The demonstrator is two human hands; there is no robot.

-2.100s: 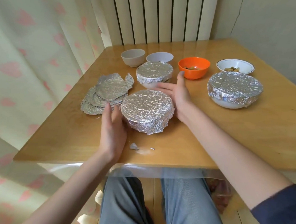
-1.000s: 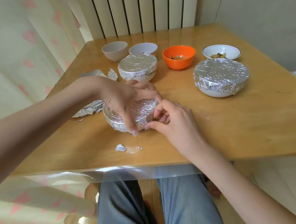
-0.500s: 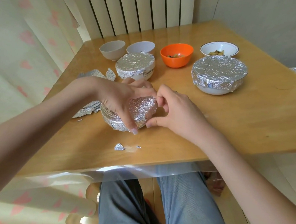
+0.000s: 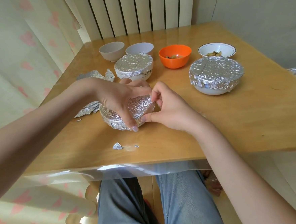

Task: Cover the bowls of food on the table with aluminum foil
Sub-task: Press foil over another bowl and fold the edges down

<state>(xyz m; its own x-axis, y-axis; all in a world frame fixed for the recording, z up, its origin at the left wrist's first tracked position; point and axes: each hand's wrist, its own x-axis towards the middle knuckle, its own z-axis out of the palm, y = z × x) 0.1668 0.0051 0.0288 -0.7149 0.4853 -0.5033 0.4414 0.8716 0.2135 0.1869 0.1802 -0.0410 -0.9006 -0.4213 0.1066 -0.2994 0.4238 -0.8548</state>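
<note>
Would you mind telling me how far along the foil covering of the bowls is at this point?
Done: the large white bowl and the smaller white bowl wear foil tops. In hand: the left hand grips the near foil-wrapped bowl while the right hand pinches its foil edge. Left: the orange bowl and the rimmed white bowl hold food uncovered; two pale bowls behind also lack foil, contents unseen.

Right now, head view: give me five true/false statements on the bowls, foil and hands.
1. Three bowls wear foil. True: the near bowl, middle foil-covered bowl and large foil-covered bowl.
2. The orange bowl is covered. False: open, food showing.
3. Both hands grip the near bowl's foil. True: left hand, right hand.
4. The back row holds two bowls. False: four.
5. Spare foil sheets lie right of the near bowl. False: left.
</note>
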